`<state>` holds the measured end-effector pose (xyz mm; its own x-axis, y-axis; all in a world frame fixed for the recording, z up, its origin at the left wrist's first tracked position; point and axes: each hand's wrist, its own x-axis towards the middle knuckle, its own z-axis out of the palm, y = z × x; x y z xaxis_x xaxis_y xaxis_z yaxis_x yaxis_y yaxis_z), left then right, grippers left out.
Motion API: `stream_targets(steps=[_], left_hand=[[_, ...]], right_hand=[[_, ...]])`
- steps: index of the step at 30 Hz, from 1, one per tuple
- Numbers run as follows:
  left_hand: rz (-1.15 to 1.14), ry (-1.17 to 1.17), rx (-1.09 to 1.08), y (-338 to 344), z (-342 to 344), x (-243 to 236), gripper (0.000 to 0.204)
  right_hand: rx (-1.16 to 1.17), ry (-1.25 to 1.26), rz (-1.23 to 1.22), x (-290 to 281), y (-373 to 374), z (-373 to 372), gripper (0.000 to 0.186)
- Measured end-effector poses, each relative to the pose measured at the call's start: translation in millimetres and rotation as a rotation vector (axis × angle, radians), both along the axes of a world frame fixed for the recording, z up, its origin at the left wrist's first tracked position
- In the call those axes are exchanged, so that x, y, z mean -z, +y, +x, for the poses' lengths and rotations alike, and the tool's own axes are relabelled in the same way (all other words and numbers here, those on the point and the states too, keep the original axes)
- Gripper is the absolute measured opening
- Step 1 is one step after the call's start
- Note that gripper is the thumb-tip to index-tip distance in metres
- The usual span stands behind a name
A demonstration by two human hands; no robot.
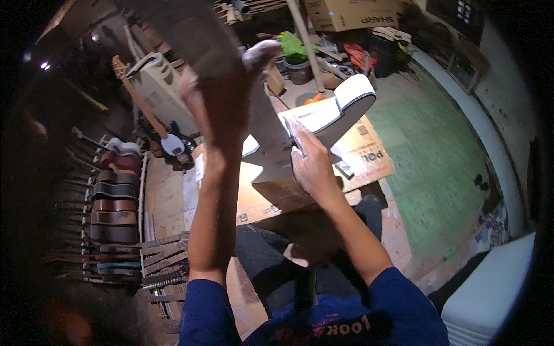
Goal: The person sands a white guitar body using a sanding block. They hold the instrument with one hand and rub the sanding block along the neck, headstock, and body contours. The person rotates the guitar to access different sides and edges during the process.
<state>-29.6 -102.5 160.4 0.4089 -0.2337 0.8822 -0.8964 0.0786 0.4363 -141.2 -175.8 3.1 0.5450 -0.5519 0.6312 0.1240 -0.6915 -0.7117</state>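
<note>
My left hand (216,101) is raised in shadow, thumb outward, wrapped round a dark, long, flat piece (193,32) that runs up out of the top of the view. My right hand (309,155) grips the near edge of a white, dark-rimmed piece shaped like part of a guitar body (355,86), with its fingertips on the white edge. A dark surface lies between both hands; whether it joins the two pieces I cannot tell. Below them is a work surface covered with printed cardboard (254,202).
Several guitars (112,205) stand racked at left, near a leaning electric guitar (172,144). Loose necks (164,259) lie lower left. Behind are a potted plant (297,60), a post (311,63) and cardboard boxes (346,14). Green floor (438,173) spreads right, beside a white object (487,294).
</note>
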Motion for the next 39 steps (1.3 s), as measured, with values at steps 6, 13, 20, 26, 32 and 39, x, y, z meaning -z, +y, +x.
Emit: stream_targets(steps=[6,13,20,26,32,39], left_hand=[[0.07,0.079,0.559,-78,-53,39,0.037],[0.314,0.172,0.74,-123,-75,72,0.032],[0.59,0.355,0.965,-139,-27,113,0.031],[0.572,0.404,0.847,-141,-36,112,0.014],[0.593,0.32,0.813,-144,-39,110,0.024],[0.518,0.298,0.862,-160,-40,122,0.028]], right_hand=[[0.056,-0.119,0.285,80,-41,-17,0.044],[0.213,0.028,0.173,118,-53,-31,0.036],[0.249,0.053,0.273,97,-40,-39,0.04],[0.27,0.295,0.308,90,-50,-43,0.053],[0.24,0.633,0.312,76,-86,-26,0.034],[0.346,0.575,0.141,89,-85,-38,0.029]])
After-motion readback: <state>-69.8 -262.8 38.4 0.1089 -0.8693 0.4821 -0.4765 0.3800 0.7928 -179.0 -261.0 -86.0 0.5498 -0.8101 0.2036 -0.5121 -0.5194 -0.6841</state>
